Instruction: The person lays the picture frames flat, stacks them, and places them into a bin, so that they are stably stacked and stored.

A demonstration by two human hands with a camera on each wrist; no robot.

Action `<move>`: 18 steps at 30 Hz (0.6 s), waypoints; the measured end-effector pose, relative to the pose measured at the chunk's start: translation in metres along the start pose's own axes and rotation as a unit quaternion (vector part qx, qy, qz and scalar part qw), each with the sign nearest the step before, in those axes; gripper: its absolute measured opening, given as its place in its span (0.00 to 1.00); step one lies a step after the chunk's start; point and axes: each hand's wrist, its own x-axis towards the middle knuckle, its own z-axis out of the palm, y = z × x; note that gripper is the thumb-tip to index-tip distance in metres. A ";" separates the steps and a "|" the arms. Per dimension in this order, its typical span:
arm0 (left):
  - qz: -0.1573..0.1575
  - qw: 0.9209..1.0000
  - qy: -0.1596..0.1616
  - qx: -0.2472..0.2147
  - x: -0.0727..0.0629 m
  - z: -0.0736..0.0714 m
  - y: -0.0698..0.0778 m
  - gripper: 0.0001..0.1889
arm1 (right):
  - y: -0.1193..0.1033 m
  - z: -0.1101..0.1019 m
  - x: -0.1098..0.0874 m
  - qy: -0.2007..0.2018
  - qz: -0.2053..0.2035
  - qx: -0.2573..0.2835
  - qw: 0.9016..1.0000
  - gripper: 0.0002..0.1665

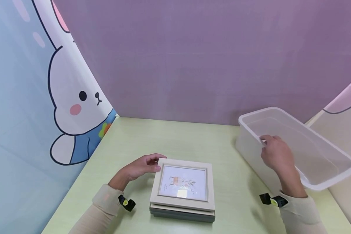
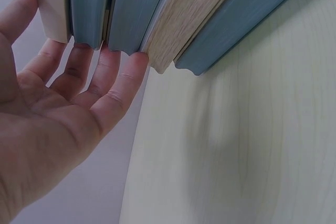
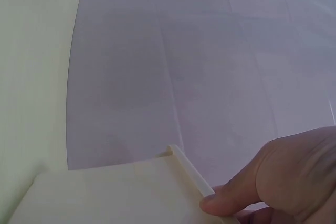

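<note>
Several picture frames (image 1: pixel 182 203) lie in a stack on the table in the head view. The top one has a cream border and a print behind its pane. From the left wrist view, their edges are cream, blue-grey (image 2: pixel 139 11) and wood-grained (image 2: pixel 181 17). My left hand (image 1: pixel 143 166) is at the stack's left side, fingertips touching the frame edges and thumb by the cream frame. My right hand (image 1: pixel 278 154) pinches the near-left rim of a translucent white plastic bin (image 1: pixel 324 187); in the right wrist view the thumb (image 3: pixel 215 203) presses the rim from outside.
The pale green wood-grain table (image 1: pixel 128 135) meets a purple backdrop (image 1: pixel 193 65) at the back. A rabbit-print cloth (image 1: pixel 73 110) hangs at the left. The bin stands at the right, close to the side cloth (image 1: pixel 349 130).
</note>
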 end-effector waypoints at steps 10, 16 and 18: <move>0.001 1.000 0.002 0.000 0.001 0.000 -0.001 0.25 | -0.005 0.001 0.004 -0.004 -0.030 0.016 0.999 0.24; -0.003 1.000 0.004 0.000 0.001 0.000 0.000 0.25 | -0.008 0.002 0.005 0.003 -0.052 0.024 0.998 0.23; -0.006 1.000 0.004 0.000 0.000 0.000 0.000 0.25 | -0.009 0.002 0.005 0.001 -0.059 0.026 0.998 0.23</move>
